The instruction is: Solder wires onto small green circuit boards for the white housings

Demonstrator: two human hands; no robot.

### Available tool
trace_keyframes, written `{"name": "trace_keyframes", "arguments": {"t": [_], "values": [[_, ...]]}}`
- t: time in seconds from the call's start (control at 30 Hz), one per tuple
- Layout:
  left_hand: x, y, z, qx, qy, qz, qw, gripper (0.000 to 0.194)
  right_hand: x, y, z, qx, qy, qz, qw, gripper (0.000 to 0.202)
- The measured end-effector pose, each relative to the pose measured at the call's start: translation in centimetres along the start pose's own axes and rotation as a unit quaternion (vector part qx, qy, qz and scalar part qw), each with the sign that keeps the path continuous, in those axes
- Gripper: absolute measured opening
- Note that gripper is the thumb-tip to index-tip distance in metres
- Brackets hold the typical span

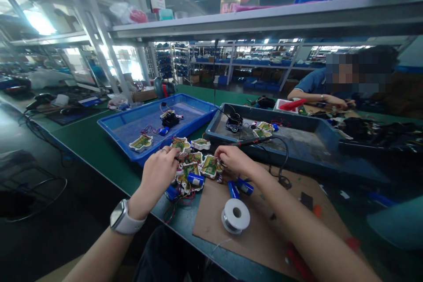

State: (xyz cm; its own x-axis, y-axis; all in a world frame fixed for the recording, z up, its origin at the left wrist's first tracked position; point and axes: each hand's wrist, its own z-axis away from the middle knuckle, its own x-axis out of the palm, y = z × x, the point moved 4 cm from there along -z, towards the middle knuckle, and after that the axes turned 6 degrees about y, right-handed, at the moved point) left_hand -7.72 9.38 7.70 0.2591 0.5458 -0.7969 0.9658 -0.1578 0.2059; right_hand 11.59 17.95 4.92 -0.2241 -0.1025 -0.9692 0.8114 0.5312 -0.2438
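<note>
A pile of white-cased green circuit boards (191,169) with red and black wires lies on the green bench between my hands. My left hand (161,165), with a watch on its wrist, is at the pile's left side, its fingers closed on a white-edged board (181,144). At the right side of the pile is my right hand (233,159), its fingers bent together beside another board (209,166); what they pinch is too small to make out. Blue cylinders (195,179) lie on and near the pile. A white spool (235,216) of wire stands on the brown cardboard (211,224).
A blue tray (122,139) and a grey-blue tray (297,136), both holding a few wired parts, are behind the pile. A soldering iron (253,141) lies across the grey-blue tray's near edge. A shelf (247,20) spans overhead. Another person works at back right.
</note>
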Motion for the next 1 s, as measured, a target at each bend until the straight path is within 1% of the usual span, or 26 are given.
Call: {"name": "trace_keyframes", "arguments": {"t": [0.03, 0.1, 0.17, 0.2, 0.27, 0.33, 0.4, 0.47, 0.57, 0.67, 0.73, 0.77, 0.8, 0.87, 0.93, 1.0], "values": [[0.0, 0.5, 0.2, 0.007, 0.007, -0.013, 1.0, 0.03, 0.0, 0.0, -0.2, 0.008, 0.004, 0.007, 1.0, 0.029], [0.5, 2.0, 0.6, 0.051, 0.016, -0.023, 0.998, 0.036, 0.4, -0.1, -0.6, 0.016, 0.005, 0.018, 1.0, 0.03], [1.8, 4.1, 1.2, 0.146, 0.005, -0.017, 0.989, 0.035, 1.1, -0.4, -1.2, 0.015, -0.004, 0.02, 1.0, 0.029], [2.6, 4.9, 1.4, 0.168, -0.005, -0.012, 0.986, 0.033, 1.3, -0.5, -1.4, 0.013, -0.007, 0.017, 1.0, 0.028], [4.1, 5.8, 1.7, 0.19, -0.021, -0.004, 0.981, 0.035, 1.4, -0.6, -1.7, 0.015, 0.001, 0.004, 1.0, 0.028], [5.1, 5.9, 1.8, 0.19, -0.032, 0.004, 0.981, 0.034, 0.9, -0.3, -1.8, 0.021, 0.03, -0.017, 0.999, 0.028], [5.4, 5.4, 1.9, 0.192, -0.04, 0.017, 0.98, 0.026, -0.1, 0.1, -1.9, 0.035, 0.078, -0.042, 0.995, 0.028], [5.3, 4.9, 2.2, 0.209, -0.049, 0.033, 0.976, 0.02, -1.6, 0.4, -1.9, 0.053, 0.136, -0.068, 0.987, 0.027], [4.9, 4.6, 3.5, 0.237, -0.052, 0.046, 0.969, 0.02, -4.2, 0.4, -2.1, 0.061, 0.217, -0.117, 0.967, 0.027], [4.8, 4.8, 5.7, 0.242, -0.019, 0.027, 0.97, 0.028, -7.0, -0.5, -1.9, 0.027, 0.287, -0.174, 0.942, 0.025], [5.1, 4.9, 7.3, 0.276, 0.009, 0.003, 0.961, 0.034, -8.6, -1.0, -1.2, -0.002, 0.322, -0.207, 0.924, 0.026], [5.4, 4.8, 7.9, 0.299, 0.015, -0.008, 0.954, 0.033, -9.1, -1.3, -0.7, -0.017, 0.33, -0.222, 0.917, 0.027], [5.8, 4.6, 8.2, 0.316, 0.014, -0.021, 0.948, 0.03, -9.3, -1.6, -0.2, -0.034, 0.328, -0.236, 0.914, 0.028], [6.7, 3.6, 8.0, 0.325, 0.007, -0.028, 0.945, 0.027, -9.0, -2.1, 1.0, -0.069, 0.294, -0.259, 0.917, 0.028], [7.5, 2.6, 7.0, 0.336, -0.001, -0.021, 0.942, 0.028, -7.6, -2.9, 2.3, -0.104, 0.232, -0.274, 0.928, 0.026], [8.0, 1.7, 5.6, 0.339, -0.011, -0.013, 0.941, 0.028, -5.6, -3.9, 3.6, -0.134, 0.164, -0.277, 0.937, 0.022]]}}
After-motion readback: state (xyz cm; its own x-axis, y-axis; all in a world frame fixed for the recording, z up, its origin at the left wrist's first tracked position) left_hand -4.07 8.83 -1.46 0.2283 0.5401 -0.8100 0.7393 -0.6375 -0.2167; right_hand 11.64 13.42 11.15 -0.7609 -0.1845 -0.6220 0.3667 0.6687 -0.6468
